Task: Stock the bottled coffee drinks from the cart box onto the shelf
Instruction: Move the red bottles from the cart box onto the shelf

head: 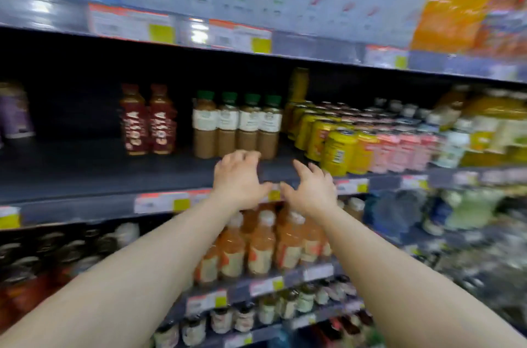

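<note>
Motion blur is smearing most of what I am seeing, worst along the right edge and the lower shelves, so I am not reading any price tag or the small labels. The cart box is not showing anywhere in my view, and both forearms are running out of the bottom of the frame. On the shelf [94,176], whose dark deck is lying bare across its left part, four bottled coffee drinks [236,125] with green caps and white labels are standing upright in a tight row, holding pale brown liquid. Just to their left, two red bottles [148,119] marked COSTA are standing side by side. To the right, yellow cans [339,148] and pink cans [399,145] are packing the deck; what is behind them is too blurred to name. My left hand [238,176] is hovering in front of the green-capped row with fingers curled and spread, holding nothing, its fingertips overlapping the bottle bases so I cannot tell whether they are touching. My right hand [310,190] is sitting just beside it, fingers splayed wide and empty. Below, peach-coloured bottles [262,245] are partly hiding behind both wrists.
</note>
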The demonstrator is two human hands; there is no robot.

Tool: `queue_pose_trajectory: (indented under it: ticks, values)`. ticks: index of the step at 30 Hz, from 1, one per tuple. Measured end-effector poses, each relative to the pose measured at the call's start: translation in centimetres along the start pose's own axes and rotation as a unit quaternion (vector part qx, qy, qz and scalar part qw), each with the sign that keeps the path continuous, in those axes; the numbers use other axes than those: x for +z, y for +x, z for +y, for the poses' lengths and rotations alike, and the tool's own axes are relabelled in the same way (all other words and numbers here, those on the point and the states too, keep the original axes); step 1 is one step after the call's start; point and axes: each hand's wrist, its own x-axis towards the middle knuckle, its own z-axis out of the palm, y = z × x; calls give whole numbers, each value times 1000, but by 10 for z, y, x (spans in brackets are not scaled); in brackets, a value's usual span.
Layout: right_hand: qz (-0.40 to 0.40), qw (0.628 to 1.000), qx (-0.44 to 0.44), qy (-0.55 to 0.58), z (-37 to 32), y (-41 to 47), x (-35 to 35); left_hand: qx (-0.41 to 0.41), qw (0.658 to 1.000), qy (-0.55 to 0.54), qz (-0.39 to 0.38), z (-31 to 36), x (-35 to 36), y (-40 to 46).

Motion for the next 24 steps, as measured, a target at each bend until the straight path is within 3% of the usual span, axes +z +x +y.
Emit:
queue_pose_trajectory:
  ticks: [5,11,18,24]
  values:
    - [-36,986,127,-100,186,-77,-70,129,980,34,-145,187,85,-33]
    - [-1,960,256,-111,344,-144,-138,263,945,14,-194,375,157,-63]
    - [27,926,367,-88,488,-166,-164,350,902,-2,-254,517,252,-64]
    - [45,893,441,-82,608,-138,-193,391,870,-19,-300,610,332,1]
